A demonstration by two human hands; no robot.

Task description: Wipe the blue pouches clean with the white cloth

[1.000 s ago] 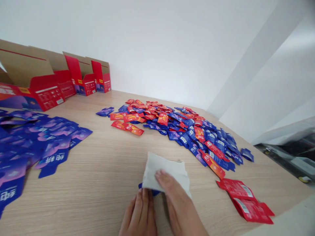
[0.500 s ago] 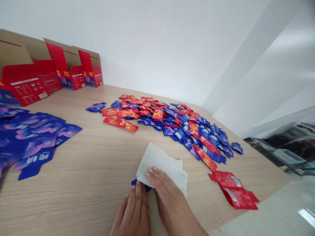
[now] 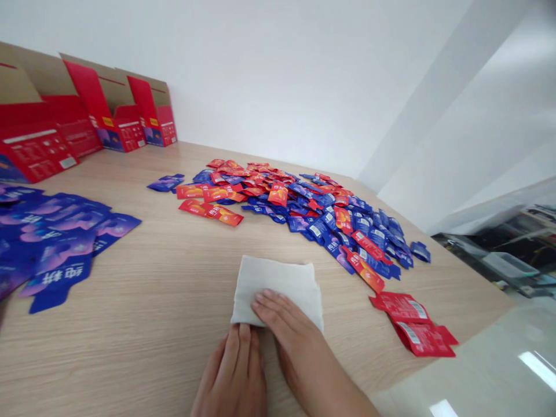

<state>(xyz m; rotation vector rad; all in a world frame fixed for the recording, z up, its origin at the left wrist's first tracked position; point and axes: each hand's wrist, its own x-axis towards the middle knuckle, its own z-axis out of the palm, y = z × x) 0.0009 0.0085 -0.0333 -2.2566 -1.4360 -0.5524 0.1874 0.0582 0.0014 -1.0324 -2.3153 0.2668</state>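
bottom centre: right hand (image 3: 289, 324) open, flat on rectangular off-white cloth (image 3: 275, 275) | left hand (image 3: 234, 370) fingers together at its near edge, grip unclear | left: flat blue-purple packet (image 3: 61, 278), white "纯"

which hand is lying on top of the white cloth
The right hand: its fingers rest across the face of the white cloth, while the fingertips of the left hand are only at the near edge.

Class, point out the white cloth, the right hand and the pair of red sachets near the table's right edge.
White cloth (image 3: 278, 279), head view: upper part of its top face.
Right hand (image 3: 290, 328), head view: the back of the hand.
Pair of red sachets (image 3: 417, 324), head view: where the two meet.
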